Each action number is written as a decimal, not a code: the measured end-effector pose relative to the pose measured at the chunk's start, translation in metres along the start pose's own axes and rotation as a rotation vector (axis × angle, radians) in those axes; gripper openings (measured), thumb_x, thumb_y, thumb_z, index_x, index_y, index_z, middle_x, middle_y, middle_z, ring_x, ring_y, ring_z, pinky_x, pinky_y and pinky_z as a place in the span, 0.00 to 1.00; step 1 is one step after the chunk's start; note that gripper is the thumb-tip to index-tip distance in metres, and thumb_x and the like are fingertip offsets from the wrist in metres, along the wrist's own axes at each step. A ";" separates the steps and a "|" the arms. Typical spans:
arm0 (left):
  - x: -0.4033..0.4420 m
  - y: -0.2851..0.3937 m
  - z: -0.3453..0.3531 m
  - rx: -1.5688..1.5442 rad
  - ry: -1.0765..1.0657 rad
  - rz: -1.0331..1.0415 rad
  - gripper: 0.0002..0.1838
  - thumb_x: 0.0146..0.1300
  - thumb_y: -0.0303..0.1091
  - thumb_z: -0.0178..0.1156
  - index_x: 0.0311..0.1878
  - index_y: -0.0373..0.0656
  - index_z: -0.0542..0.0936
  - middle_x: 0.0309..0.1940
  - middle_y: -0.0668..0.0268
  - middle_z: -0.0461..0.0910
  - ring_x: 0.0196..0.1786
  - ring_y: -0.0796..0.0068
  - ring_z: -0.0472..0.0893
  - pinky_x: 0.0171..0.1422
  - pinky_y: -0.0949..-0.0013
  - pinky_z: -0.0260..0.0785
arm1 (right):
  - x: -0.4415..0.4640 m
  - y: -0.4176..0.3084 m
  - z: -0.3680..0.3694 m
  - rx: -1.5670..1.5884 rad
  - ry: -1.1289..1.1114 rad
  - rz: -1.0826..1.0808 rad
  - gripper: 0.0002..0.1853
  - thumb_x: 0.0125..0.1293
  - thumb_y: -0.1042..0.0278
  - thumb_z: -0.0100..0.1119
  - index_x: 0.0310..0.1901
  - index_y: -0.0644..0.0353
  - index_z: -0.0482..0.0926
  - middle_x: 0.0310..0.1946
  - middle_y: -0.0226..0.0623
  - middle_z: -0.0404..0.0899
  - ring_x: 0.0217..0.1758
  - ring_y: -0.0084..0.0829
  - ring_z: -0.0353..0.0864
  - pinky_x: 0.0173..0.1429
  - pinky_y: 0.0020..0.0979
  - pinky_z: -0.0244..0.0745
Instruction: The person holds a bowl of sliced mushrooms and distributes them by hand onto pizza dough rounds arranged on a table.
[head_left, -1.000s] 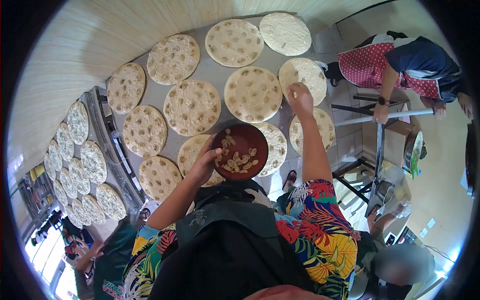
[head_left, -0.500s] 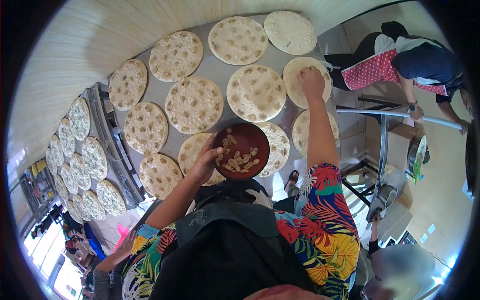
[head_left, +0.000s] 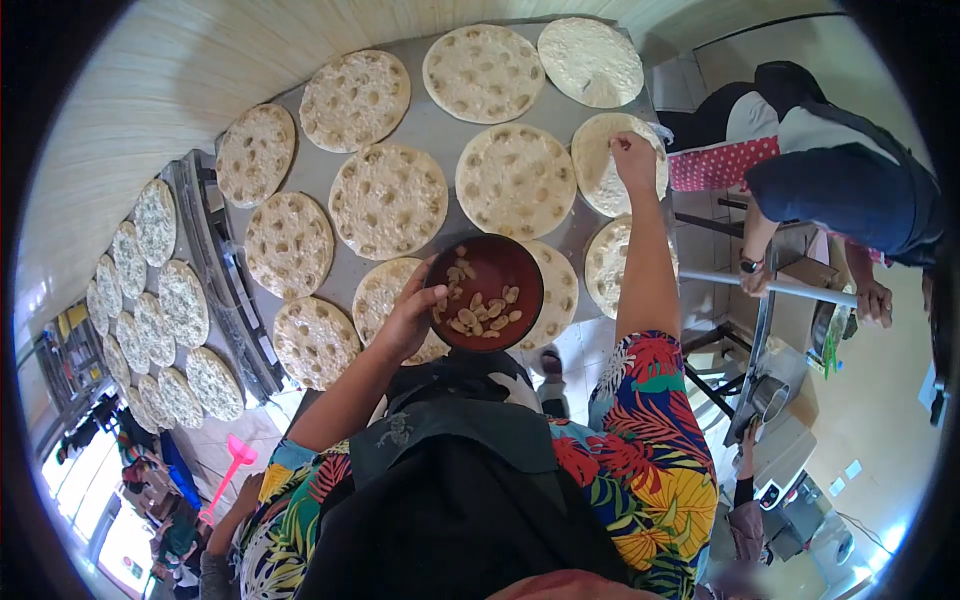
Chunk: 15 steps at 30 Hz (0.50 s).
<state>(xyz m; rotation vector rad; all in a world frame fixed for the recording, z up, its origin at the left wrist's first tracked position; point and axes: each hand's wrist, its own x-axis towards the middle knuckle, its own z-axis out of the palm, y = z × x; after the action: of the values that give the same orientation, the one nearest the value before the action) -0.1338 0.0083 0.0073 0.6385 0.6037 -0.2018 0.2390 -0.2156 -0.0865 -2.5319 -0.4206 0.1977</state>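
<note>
My left hand [head_left: 408, 317] grips the rim of a dark bowl with a red inside [head_left: 490, 270]. Several pale, flat oval pieces [head_left: 480, 314] lie in the bowl. At the right end of the table, my right hand [head_left: 632, 158] is over a round flat dough [head_left: 600, 178], fingertips pinched together; whatever they hold is too small to make out. Left of it is a dough round [head_left: 515, 180] dotted with similar pieces. Above it lies a plain white-topped round [head_left: 590, 62].
The grey table [head_left: 305, 178] bears several dotted rounds. A second table [head_left: 190, 235] at the left holds herb-flecked rounds. At the right, a person in a dotted apron [head_left: 720, 165] grips a long pale bar [head_left: 800, 288]. A pink long-handled object [head_left: 238, 455] shows at lower left.
My right hand has moved up and right onto the right-end dough. The bowl stays in my left hand. The person at the right has shifted, and the pink object has come into fuller view.
</note>
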 end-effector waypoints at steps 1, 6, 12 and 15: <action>0.000 0.001 0.001 0.001 -0.001 0.001 0.38 0.55 0.40 0.61 0.67 0.40 0.59 0.62 0.56 0.67 0.65 0.62 0.67 0.70 0.60 0.57 | -0.002 -0.003 -0.002 0.000 0.002 -0.001 0.09 0.56 0.65 0.59 0.36 0.59 0.83 0.34 0.39 0.83 0.39 0.41 0.82 0.46 0.37 0.76; 0.000 -0.001 0.000 0.024 0.003 0.032 0.38 0.55 0.41 0.60 0.68 0.40 0.59 0.61 0.57 0.67 0.66 0.63 0.66 0.70 0.60 0.56 | -0.015 -0.024 -0.006 -0.376 0.067 -0.129 0.08 0.54 0.64 0.60 0.35 0.54 0.83 0.36 0.38 0.81 0.42 0.39 0.81 0.47 0.37 0.76; 0.004 -0.004 -0.002 0.018 -0.021 0.010 0.38 0.55 0.41 0.60 0.68 0.41 0.59 0.62 0.57 0.67 0.66 0.63 0.66 0.70 0.60 0.57 | -0.012 -0.016 -0.001 -0.436 0.115 -0.161 0.09 0.53 0.63 0.60 0.35 0.53 0.83 0.36 0.38 0.81 0.42 0.40 0.81 0.47 0.39 0.76; 0.004 -0.004 0.000 0.008 -0.020 0.012 0.38 0.55 0.41 0.60 0.68 0.41 0.58 0.62 0.57 0.67 0.65 0.63 0.66 0.70 0.60 0.57 | -0.009 -0.015 -0.004 -0.317 0.091 -0.045 0.10 0.53 0.61 0.60 0.36 0.54 0.83 0.38 0.39 0.81 0.42 0.40 0.82 0.46 0.38 0.76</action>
<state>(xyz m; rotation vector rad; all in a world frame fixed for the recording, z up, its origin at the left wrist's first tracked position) -0.1321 0.0050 0.0032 0.6468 0.5799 -0.1995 0.2273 -0.2089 -0.0745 -2.8237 -0.5055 -0.0035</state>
